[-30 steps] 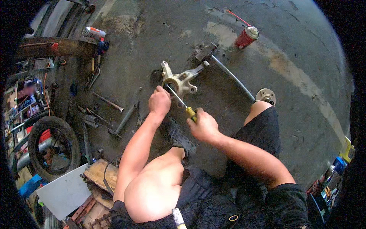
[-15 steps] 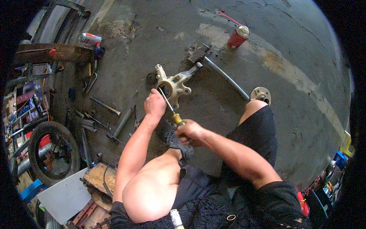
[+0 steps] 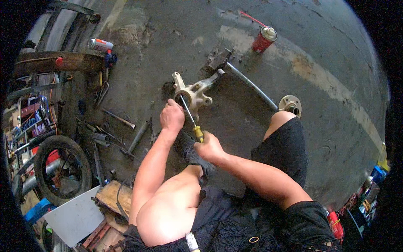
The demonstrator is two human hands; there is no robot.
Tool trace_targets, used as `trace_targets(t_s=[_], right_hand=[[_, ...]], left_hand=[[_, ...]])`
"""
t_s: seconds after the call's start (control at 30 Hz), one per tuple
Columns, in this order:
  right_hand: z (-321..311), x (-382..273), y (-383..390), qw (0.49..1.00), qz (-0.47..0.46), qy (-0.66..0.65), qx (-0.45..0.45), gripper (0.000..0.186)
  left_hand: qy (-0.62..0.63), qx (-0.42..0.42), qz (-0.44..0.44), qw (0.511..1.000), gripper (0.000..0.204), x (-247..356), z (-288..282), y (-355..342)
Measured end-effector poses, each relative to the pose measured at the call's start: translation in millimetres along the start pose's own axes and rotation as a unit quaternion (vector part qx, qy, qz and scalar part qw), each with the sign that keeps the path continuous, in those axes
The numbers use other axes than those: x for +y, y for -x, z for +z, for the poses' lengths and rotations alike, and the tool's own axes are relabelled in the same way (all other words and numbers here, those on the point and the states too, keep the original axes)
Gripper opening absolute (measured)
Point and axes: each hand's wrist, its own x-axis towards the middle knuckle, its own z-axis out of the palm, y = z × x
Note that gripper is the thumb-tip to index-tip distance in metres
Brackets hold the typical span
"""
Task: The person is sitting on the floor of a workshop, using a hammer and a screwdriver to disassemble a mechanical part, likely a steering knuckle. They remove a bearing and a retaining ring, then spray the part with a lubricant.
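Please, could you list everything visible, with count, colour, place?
Metal casting: one, off-white, centre
Screwdriver: one, yellow-handled, tip at casting's opening
Hammer: one, grey, right of casting
Flanged hub: one, pale, by hammer handle
Can: one, red, upper right
Spray can: one, white-orange, upper left
Beam: one, brown, upper left
Metal tools: several, grey, left
Tyre: one, black, left
Panel: one, white, lower left
Wooden block: one, tan, beside panel
Cylinder: one, red, lower right
Edge clutter: uncounted, mixed, both sides
Shorts: one pair, black, below centre
Left grip: one, bare, at casting's edge
Right grip: one, bare, around screwdriver
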Motion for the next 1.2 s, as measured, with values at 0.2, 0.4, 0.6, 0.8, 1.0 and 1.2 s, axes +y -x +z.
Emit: trace_targets(t_s=[0.2,0.4,0.6,0.8,1.0,1.2], right_hand=[[-7.2,2.1,-5.6,0.989,0.044,-0.103,-0.1,0.027],[-43.9,-8.4,-3.2,0.989,0.065,-0.047,-0.122,0.023],[-107.0,-23.2,-14.7,0.979,0.033,0.123,-0.159,0.02],[-194.3,-65.4,-58.8,0.871,-0.144,0.443,-0.154,0.026],[-162.5,-24.5,-36.6,0.873,-0.083,0.473,-0.086,0.033],[-109.6,5.8,-0.8,0.947,-0.034,0.318,-0.027,0.036]], left_hand=[[-0.007,0.01,-0.006,1.0,0.026,-4.5,3.1,-1.2],[0.047,-0.008,-0.053,0.997,0.029,6.9,-2.3,4.8],[0.072,-0.066,-0.105,0.99,0.034,28.2,-12.5,14.2],[0.112,-0.121,-0.087,0.982,0.04,42.3,-10.5,27.7],[0.133,-0.068,-0.007,0.989,0.034,10.0,2.3,18.6],[0.035,-0.064,0.144,0.987,0.029,4.7,-22.8,-10.4]])
